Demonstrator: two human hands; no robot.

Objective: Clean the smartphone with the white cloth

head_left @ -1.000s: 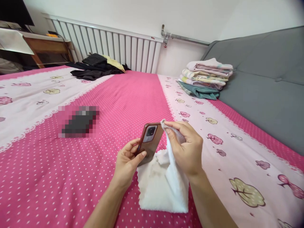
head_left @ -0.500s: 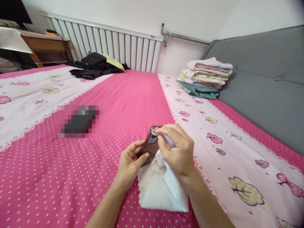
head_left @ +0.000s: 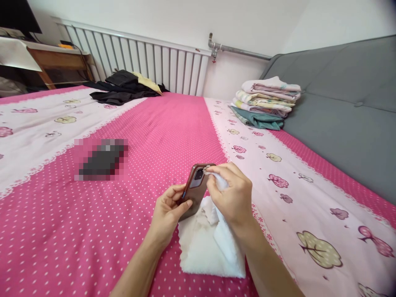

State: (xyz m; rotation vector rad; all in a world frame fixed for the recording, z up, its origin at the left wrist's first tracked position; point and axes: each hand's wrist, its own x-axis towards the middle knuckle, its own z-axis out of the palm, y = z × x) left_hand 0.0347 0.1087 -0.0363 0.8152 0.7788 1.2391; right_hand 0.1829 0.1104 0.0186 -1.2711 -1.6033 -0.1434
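Phone (head_left: 197,195) tilted above the bed (head_left: 123,231), grasped in the fingers of the left hand (head_left: 167,211); those of the right hand (head_left: 232,194) pinch cloth (head_left: 207,255) beside the camera (head_left: 198,174). Firm left hold, light small strokes should work best.

9 o'clock: a dark object (head_left: 102,160), blurred into blocks, was seen | 10: black clothes (head_left: 119,91) were heaped beside a yellow cloth (head_left: 148,83); farther out, a black screen (head_left: 18,17) was supported by a desk (head_left: 60,62) | 11: a white radiator (head_left: 139,55) was mounted | 1: a grey pipe (head_left: 241,51) was fixed | 2: folded fabrics (head_left: 266,99) were stacked | 3: a grey headboard (head_left: 346,107) was seen
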